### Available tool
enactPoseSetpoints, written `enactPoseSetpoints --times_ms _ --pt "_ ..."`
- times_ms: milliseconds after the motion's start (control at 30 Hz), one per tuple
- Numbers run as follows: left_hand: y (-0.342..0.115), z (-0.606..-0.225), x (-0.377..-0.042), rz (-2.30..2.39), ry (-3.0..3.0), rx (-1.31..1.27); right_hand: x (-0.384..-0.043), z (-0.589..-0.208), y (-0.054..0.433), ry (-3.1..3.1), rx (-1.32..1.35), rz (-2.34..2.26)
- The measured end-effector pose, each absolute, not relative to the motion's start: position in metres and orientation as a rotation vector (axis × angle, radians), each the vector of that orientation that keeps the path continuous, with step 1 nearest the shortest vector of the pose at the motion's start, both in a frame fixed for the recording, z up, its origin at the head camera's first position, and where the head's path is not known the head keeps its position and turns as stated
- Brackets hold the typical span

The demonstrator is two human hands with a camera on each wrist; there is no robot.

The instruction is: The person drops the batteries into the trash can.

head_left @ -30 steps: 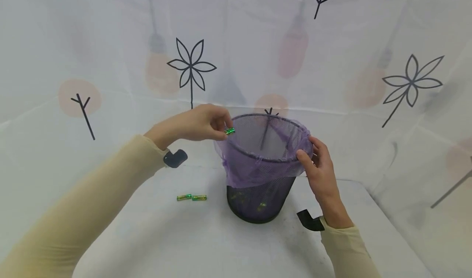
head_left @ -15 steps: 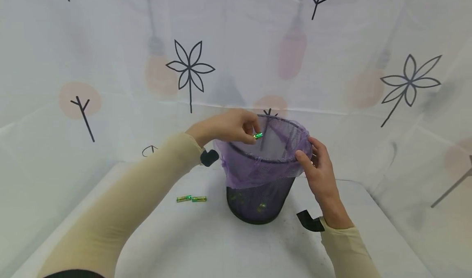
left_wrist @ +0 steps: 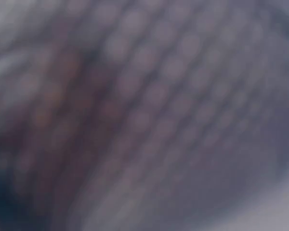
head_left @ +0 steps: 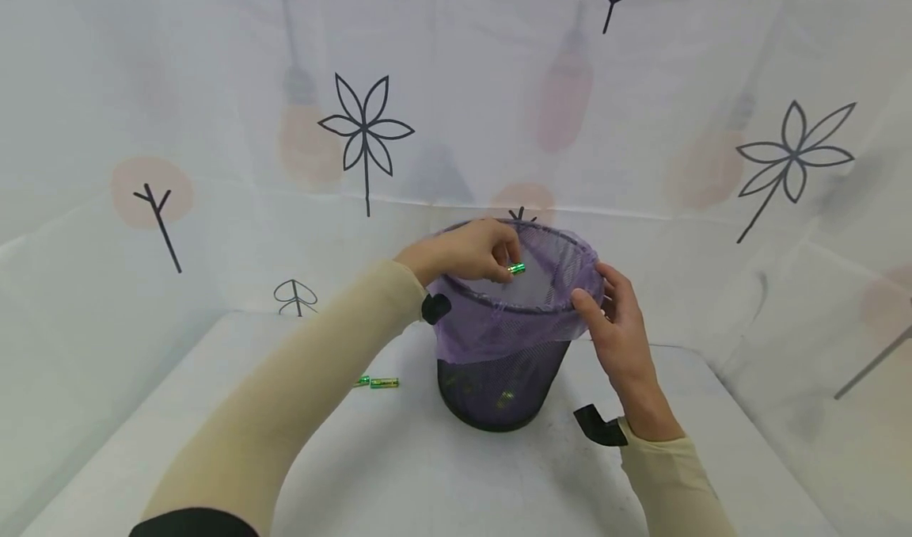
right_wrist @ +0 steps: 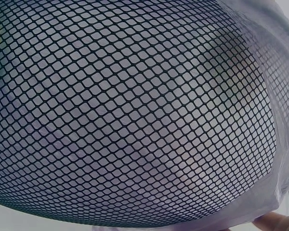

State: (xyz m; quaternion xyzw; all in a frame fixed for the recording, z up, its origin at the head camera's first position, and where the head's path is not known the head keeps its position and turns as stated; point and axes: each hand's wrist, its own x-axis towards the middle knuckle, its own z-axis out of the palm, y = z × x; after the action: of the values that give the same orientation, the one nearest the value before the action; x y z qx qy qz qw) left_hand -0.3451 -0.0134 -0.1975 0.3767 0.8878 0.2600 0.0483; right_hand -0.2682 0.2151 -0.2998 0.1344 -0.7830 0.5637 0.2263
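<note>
In the head view a black mesh wastebasket (head_left: 492,394) stands upright, lined with a purple plastic bag (head_left: 477,331) folded over its rim. My left hand (head_left: 479,250) is over the basket's opening and pinches a green battery (head_left: 516,268) between thumb and fingers. At the right side of the rim, my right hand (head_left: 621,331) grips the bag and rim, thumb in front. Yellow-green shapes show dimly through the lower mesh. The left wrist view is a blur of mesh (left_wrist: 173,96). Close-up mesh (right_wrist: 135,106) fills the right wrist view, with a fingertip (right_wrist: 279,222) at its lower right corner.
On the white table (head_left: 427,474), left of the basket, lies a battery (head_left: 385,382) end to end with another battery (head_left: 363,381), which the left sleeve partly covers. A white curtain (head_left: 456,85) with printed flowers hangs behind the table.
My left hand has carried the battery rightward, from the rim's left edge to over the opening. Its sleeve now overlaps one table battery. The right hand stays at the rim.
</note>
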Motion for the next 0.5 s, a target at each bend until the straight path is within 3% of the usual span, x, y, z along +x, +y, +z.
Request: enactPoseSetpoints --times_ms 500 --pt "-0.008 -0.212 -0.351 0.657 2.740 1.162 -0.268 -0.300 0.215 -2.164 0.379 1.545"
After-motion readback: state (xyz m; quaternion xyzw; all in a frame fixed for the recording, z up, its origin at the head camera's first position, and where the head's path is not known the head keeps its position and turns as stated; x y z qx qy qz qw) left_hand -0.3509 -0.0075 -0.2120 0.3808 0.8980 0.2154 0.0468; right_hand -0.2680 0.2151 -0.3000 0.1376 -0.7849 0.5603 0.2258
